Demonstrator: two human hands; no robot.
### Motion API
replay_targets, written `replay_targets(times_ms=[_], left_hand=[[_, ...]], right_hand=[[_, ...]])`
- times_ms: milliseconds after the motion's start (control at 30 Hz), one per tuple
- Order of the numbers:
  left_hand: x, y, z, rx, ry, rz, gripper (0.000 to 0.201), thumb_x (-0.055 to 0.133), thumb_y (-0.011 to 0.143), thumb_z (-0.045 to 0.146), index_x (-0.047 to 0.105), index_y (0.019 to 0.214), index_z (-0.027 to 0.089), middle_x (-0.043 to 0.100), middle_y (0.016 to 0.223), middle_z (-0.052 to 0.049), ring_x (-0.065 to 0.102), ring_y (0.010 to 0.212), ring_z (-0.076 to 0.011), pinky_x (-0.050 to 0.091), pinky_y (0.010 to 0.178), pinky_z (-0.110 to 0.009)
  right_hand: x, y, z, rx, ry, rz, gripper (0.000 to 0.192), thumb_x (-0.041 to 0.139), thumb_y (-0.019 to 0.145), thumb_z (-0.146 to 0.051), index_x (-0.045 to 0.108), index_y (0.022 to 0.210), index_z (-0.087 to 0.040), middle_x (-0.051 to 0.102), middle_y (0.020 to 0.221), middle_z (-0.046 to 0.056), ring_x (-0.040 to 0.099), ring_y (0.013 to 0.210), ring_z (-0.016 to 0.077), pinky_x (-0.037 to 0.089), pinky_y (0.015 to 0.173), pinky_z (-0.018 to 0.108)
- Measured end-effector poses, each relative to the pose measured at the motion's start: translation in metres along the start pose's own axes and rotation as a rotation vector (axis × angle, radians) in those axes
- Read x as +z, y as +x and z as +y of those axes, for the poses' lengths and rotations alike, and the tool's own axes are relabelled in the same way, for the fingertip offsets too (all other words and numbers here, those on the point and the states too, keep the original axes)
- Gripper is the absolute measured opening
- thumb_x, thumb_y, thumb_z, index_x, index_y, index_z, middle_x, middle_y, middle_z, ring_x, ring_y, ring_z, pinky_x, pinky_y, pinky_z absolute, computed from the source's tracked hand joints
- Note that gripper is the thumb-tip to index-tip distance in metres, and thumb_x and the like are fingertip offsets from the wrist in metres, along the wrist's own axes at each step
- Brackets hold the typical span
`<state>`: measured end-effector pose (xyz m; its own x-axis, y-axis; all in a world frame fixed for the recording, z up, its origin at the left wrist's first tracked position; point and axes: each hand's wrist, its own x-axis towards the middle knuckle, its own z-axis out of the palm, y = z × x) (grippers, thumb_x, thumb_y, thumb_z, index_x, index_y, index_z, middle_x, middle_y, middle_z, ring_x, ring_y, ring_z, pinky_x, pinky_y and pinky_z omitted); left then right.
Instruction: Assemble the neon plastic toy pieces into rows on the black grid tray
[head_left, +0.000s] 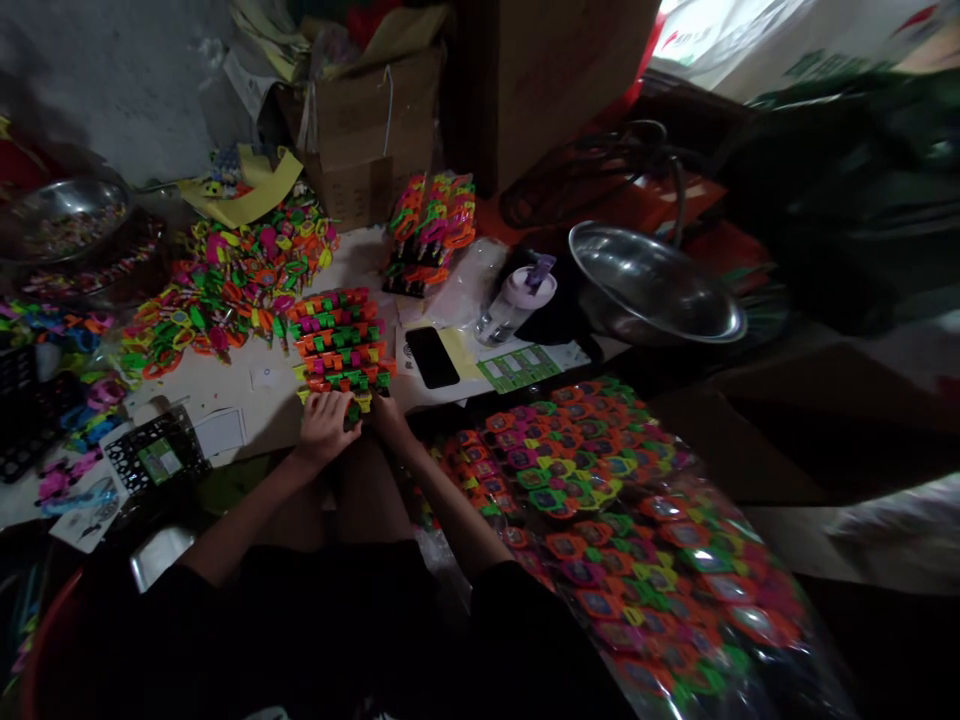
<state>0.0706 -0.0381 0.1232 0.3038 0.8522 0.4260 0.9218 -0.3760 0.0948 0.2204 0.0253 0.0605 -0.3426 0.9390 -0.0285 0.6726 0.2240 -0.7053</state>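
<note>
Rows of bright plastic toy watches (341, 340), in orange, green, pink and yellow, lie close together on the table in front of me. My left hand (326, 428) is at their near left edge, its fingers curled over the nearest yellow and green pieces. Close by on the right, my right hand (390, 418) is closed at the near right corner of the rows; what its fingers hold is hidden. Behind and to the left spreads a loose heap of similar watches (232, 275). A stacked bundle of watches (431, 225) stands farther back.
Right of the rows lie a black phone (431, 357), a green printed card (517, 368) and a lidded cup (517, 300). A metal basin (652, 285) stands beyond. Bagged watches (585, 450) fill my right side. A cardboard box (375, 130) is behind.
</note>
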Motion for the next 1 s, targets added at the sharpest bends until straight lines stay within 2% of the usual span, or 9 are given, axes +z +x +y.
replay_targets(times_ms=[133, 267, 400, 467, 500, 667, 767, 1000], left_hand=[[-0.003, 0.001, 0.000, -0.017, 0.000, -0.065, 0.044, 0.057, 0.088, 0.039, 0.057, 0.126, 0.016, 0.064, 0.109, -0.011, 0.056, 0.104, -0.0270, 0.036, 0.099, -0.043], [-0.005, -0.004, -0.005, -0.001, -0.030, -0.126, 0.044, 0.058, 0.089, 0.042, 0.057, 0.126, 0.018, 0.061, 0.119, -0.011, 0.054, 0.112, -0.0273, 0.036, 0.102, -0.043], [-0.006, -0.020, -0.019, 0.067, -0.103, -0.145, 0.041, 0.057, 0.090, 0.032, 0.054, 0.129, 0.018, 0.059, 0.126, -0.009, 0.051, 0.119, -0.0242, 0.036, 0.108, -0.040], [-0.006, -0.028, -0.026, 0.111, -0.135, -0.136, 0.040, 0.053, 0.092, 0.026, 0.052, 0.132, 0.018, 0.056, 0.130, -0.010, 0.048, 0.123, -0.0234, 0.036, 0.109, -0.040], [-0.005, -0.031, -0.029, 0.130, -0.149, -0.130, 0.041, 0.050, 0.093, 0.025, 0.051, 0.133, 0.017, 0.055, 0.132, -0.010, 0.047, 0.125, -0.0232, 0.036, 0.109, -0.040], [-0.002, -0.038, -0.033, 0.159, -0.181, -0.082, 0.040, 0.040, 0.098, 0.023, 0.048, 0.136, 0.015, 0.056, 0.132, -0.013, 0.050, 0.123, -0.0233, 0.039, 0.106, -0.042], [-0.001, -0.037, -0.032, 0.153, -0.192, -0.050, 0.040, 0.039, 0.098, 0.023, 0.049, 0.136, 0.016, 0.057, 0.131, -0.013, 0.050, 0.123, -0.0232, 0.039, 0.106, -0.042], [-0.005, -0.037, -0.027, 0.135, -0.199, -0.033, 0.037, 0.037, 0.100, 0.023, 0.053, 0.133, 0.015, 0.059, 0.129, -0.012, 0.052, 0.122, -0.0220, 0.040, 0.104, -0.038]], right_hand=[[0.003, 0.000, -0.005, 0.041, -0.080, -0.026, 0.033, 0.051, 0.086, -0.018, 0.063, 0.115, -0.011, 0.072, 0.096, 0.016, 0.066, 0.080, 0.0192, 0.044, 0.066, 0.021], [0.011, -0.005, -0.001, 0.015, 0.043, 0.026, 0.030, 0.048, 0.085, -0.016, 0.062, 0.112, -0.012, 0.071, 0.097, 0.013, 0.065, 0.082, 0.0194, 0.046, 0.071, 0.024], [0.030, -0.023, 0.006, -0.091, 0.262, 0.214, 0.027, 0.045, 0.085, -0.019, 0.059, 0.107, -0.014, 0.066, 0.105, 0.012, 0.061, 0.093, 0.0173, 0.049, 0.083, 0.027], [0.040, -0.035, 0.008, -0.103, 0.329, 0.316, 0.027, 0.045, 0.085, -0.022, 0.057, 0.108, -0.014, 0.061, 0.110, 0.012, 0.059, 0.097, 0.0166, 0.049, 0.087, 0.028], [0.044, -0.041, 0.009, -0.095, 0.344, 0.323, 0.027, 0.046, 0.085, -0.023, 0.057, 0.108, -0.014, 0.060, 0.110, 0.012, 0.058, 0.097, 0.0164, 0.049, 0.086, 0.028], [0.052, -0.047, 0.003, -0.025, 0.336, 0.209, 0.028, 0.052, 0.083, -0.027, 0.060, 0.106, -0.014, 0.064, 0.102, 0.010, 0.060, 0.091, 0.0172, 0.048, 0.083, 0.027], [0.051, -0.040, -0.003, 0.002, 0.339, 0.196, 0.030, 0.049, 0.083, -0.024, 0.063, 0.108, -0.015, 0.067, 0.098, 0.008, 0.060, 0.088, 0.0165, 0.047, 0.081, 0.026], [0.048, -0.037, -0.005, 0.043, 0.226, 0.213, 0.029, 0.044, 0.084, -0.019, 0.069, 0.097, -0.015, 0.070, 0.088, 0.007, 0.060, 0.075, 0.0137, 0.043, 0.070, 0.020]])
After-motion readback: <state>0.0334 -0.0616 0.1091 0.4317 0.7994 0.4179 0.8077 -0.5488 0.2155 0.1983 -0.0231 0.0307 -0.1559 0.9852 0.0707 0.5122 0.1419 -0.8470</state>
